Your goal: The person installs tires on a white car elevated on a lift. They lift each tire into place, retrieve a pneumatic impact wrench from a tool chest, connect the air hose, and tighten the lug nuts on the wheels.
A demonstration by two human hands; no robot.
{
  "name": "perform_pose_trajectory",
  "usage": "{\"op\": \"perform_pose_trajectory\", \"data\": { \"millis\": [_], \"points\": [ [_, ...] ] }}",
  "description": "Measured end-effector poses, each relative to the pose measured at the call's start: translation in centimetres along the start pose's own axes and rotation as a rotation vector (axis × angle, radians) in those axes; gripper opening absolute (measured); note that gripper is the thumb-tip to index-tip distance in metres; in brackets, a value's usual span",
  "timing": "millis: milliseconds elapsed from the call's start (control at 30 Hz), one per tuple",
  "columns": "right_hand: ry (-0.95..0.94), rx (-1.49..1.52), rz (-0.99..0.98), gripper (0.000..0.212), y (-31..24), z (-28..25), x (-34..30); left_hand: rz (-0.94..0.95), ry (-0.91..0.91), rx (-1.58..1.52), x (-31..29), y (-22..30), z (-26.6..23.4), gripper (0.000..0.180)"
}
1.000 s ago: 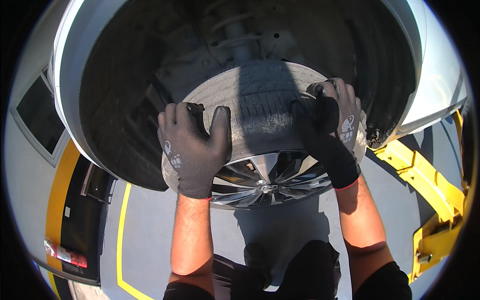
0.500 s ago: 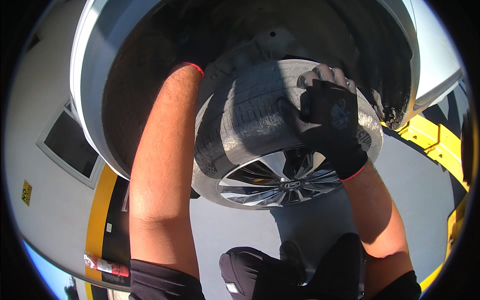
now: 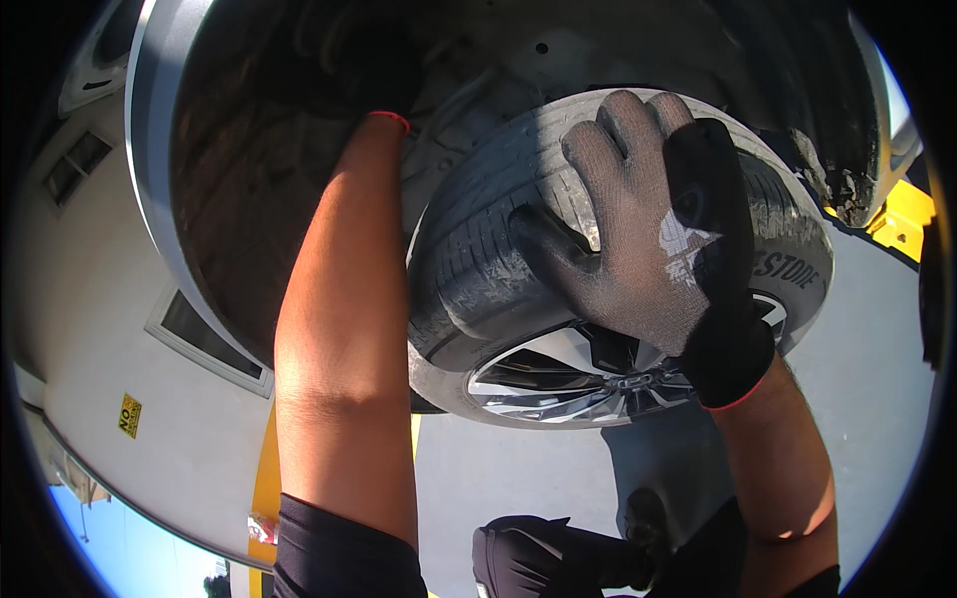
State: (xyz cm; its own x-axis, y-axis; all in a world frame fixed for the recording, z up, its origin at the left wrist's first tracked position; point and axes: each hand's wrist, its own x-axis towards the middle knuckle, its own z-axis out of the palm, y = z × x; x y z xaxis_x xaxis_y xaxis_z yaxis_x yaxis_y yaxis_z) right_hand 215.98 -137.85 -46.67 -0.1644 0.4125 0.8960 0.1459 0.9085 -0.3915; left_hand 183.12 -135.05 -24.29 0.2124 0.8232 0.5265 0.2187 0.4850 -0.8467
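A car wheel with a worn grey tire [image 3: 478, 244] and a silver-and-black alloy rim [image 3: 543, 367] sits under the dark wheel well [image 3: 234, 189]. My right hand [image 3: 653, 224], in a black glove, lies over the top of the tire, palm on the tread and sidewall, fingers apart. Deep in the shadow of the wheel well, behind the tire, is my gloved left hand [image 3: 384, 80]. Only its red cuff edge shows clearly; its fingers, and anything they touch, are lost in the dark.
The light-coloured fender [image 3: 150, 130] curves around the left of the well. A yellow metal piece [image 3: 902, 219] stands at the right. A pale wall [image 3: 80, 339] with a window [image 3: 209, 334] and a yellow sign [image 3: 130, 415] is on the left. Grey floor [image 3: 518, 468] lies below.
My view has moved closer and tilted, so the wheel sits further right. My right hand stays on the tire, looking larger and more sunlit. My left hand remains inside the wheel well.
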Motion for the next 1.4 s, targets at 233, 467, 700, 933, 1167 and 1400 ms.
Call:
{"op": "perform_pose_trajectory", "data": {
  "millis": [233,467,700,933,1167,1400],
  "points": [
    [-0.013,0.107,-0.032,0.055,-1.3,-0.9,0.5,0.148,0.224,0.098,-1.5,-6.3,5.7,0.027],
    [0.065,0.003,-0.015,0.058,-0.7,0.8,0.1,0.137,0.155,0.066,-0.6,-3.8,6.0,0.029],
    [0.113,0.002,-0.014,0.062,-0.7,0.5,-0.2,0.107,0.051,0.041,-0.5,-5.4,6.4,0.031],
    [0.019,0.064,0.014,0.064,-0.2,-0.8,0.0,0.093,0.215,0.049,-2.7,-4.3,4.4,0.038],
    [-0.029,-0.060,0.003,0.062,0.2,0.1,0.0,-0.272,-0.409,-0.536,-12.4,-6.9,-3.4,0.042],
    [0.017,-0.087,-0.021,0.053,1.5,-2.8,0.9,-1.224,-0.015,-1.313,-35.6,1.2,-16.7,0.038]
  ]
}}
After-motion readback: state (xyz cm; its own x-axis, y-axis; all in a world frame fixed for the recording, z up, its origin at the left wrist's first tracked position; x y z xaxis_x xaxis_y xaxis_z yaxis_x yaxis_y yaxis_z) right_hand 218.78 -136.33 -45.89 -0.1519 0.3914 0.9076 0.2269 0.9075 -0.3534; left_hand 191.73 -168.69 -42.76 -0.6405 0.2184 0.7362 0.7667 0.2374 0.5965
